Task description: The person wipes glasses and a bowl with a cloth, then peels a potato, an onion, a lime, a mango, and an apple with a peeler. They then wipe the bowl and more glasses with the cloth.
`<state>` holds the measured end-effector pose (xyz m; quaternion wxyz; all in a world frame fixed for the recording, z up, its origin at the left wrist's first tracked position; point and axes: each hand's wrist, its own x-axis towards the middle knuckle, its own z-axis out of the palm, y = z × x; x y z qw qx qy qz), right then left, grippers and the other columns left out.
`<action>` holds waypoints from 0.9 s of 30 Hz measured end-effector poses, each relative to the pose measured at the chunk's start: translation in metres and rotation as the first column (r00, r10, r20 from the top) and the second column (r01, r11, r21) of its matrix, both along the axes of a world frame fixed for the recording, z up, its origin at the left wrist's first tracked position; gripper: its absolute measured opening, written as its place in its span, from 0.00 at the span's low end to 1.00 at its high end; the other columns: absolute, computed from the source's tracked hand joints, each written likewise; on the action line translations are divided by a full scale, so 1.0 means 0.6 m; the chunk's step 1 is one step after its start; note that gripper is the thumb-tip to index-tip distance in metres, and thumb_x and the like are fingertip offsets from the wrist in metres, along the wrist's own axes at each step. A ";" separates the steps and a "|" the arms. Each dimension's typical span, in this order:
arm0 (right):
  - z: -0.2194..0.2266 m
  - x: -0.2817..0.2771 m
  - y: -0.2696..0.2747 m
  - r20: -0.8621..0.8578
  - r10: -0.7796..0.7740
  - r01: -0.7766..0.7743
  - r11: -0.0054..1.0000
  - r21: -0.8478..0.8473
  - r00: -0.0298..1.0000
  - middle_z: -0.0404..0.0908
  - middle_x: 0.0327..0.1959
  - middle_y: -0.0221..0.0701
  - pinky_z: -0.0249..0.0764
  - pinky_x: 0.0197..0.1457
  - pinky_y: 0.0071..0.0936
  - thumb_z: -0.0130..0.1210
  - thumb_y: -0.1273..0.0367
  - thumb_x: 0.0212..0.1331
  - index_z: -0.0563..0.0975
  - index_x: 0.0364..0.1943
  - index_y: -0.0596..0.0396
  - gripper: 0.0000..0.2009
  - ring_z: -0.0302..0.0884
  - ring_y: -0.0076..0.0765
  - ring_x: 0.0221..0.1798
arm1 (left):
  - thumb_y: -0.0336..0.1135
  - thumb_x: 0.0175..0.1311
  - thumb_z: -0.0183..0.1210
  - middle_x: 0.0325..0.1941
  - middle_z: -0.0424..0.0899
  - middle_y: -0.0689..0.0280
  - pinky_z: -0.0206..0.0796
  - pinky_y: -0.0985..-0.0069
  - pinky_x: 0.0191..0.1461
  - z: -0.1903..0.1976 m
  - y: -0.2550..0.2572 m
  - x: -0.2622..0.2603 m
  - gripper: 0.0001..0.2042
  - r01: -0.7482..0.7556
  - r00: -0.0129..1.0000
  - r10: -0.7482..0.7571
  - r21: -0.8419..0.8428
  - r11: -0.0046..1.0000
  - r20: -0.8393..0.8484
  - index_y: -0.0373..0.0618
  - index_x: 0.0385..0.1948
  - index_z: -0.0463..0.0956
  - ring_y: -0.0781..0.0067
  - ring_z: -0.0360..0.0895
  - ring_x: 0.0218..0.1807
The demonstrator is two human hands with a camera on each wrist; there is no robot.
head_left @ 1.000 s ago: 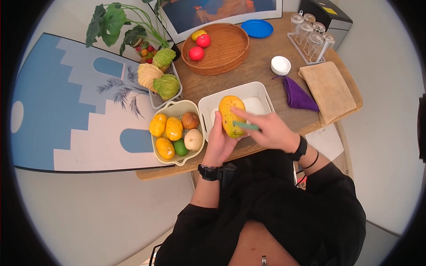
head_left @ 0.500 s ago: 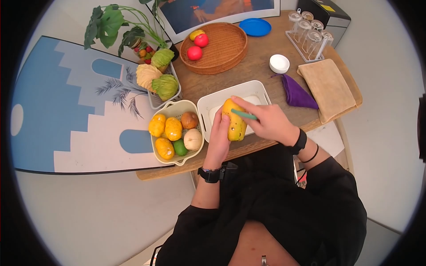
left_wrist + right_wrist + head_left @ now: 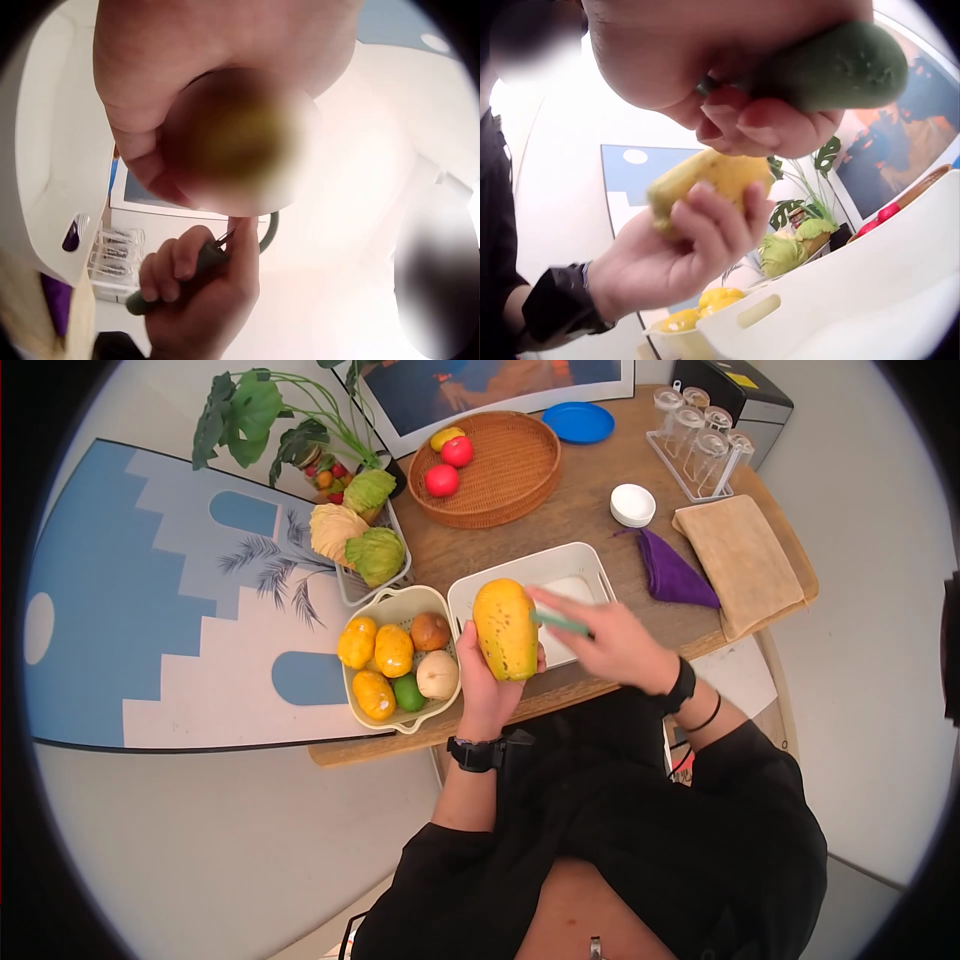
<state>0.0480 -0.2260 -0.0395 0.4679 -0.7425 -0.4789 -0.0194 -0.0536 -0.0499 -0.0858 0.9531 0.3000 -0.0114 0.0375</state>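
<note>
Yellow, dark-speckled oval fruit (image 3: pixel 505 632) is gripped in the left hand (image 3: pixel 488 695), at the near side of the white rectangular tray (image 3: pixel 565 565). The right hand (image 3: pixel 632 650) grasps the green-handled peeler (image 3: pixel 562 624) beside it; loose left-hand support could let the fruit roll, causing the blade to skid toward the supporting fingers.

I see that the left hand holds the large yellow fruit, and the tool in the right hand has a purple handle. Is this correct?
Not quite: the handle is green, not purple, as the right wrist view shows. The rest is right: the left hand holds the large yellow fruit, and the tool is in the right hand.
</note>
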 end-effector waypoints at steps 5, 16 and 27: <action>-0.010 -0.063 0.003 0.181 0.027 -0.001 0.990 -0.142 0.983 0.83 0.25 0.30 0.76 0.26 0.37 0.57 0.60 0.64 0.63 0.74 0.37 0.32 0.83 0.43 0.25 | 0.67 0.75 0.33 0.51 0.81 0.57 0.76 0.64 0.47 0.034 -0.036 0.011 0.33 -0.183 0.948 0.178 0.004 0.983 -0.264 0.46 0.58 0.70 0.64 0.80 0.43; 0.043 -0.001 0.004 0.125 -0.009 0.022 0.995 -0.097 0.992 0.87 0.36 0.39 0.79 0.33 0.37 0.58 0.66 0.63 0.69 0.71 0.41 0.29 0.82 0.48 0.26 | 0.62 0.74 0.43 0.60 0.76 0.60 0.74 0.63 0.58 -0.018 -0.024 0.000 0.31 -0.238 0.941 0.303 0.343 0.909 -0.152 0.49 0.67 0.64 0.64 0.76 0.60; 0.071 0.054 -0.004 -0.468 0.289 -0.408 0.896 -0.176 0.835 0.81 0.28 0.36 0.74 0.35 0.30 0.53 0.62 0.72 0.76 0.66 0.44 0.19 0.74 0.31 0.28 | 0.59 0.64 0.60 0.63 0.75 0.59 0.68 0.68 0.66 0.029 0.016 -0.035 0.39 0.063 0.998 -0.059 0.486 0.871 -0.024 0.37 0.67 0.63 0.67 0.75 0.62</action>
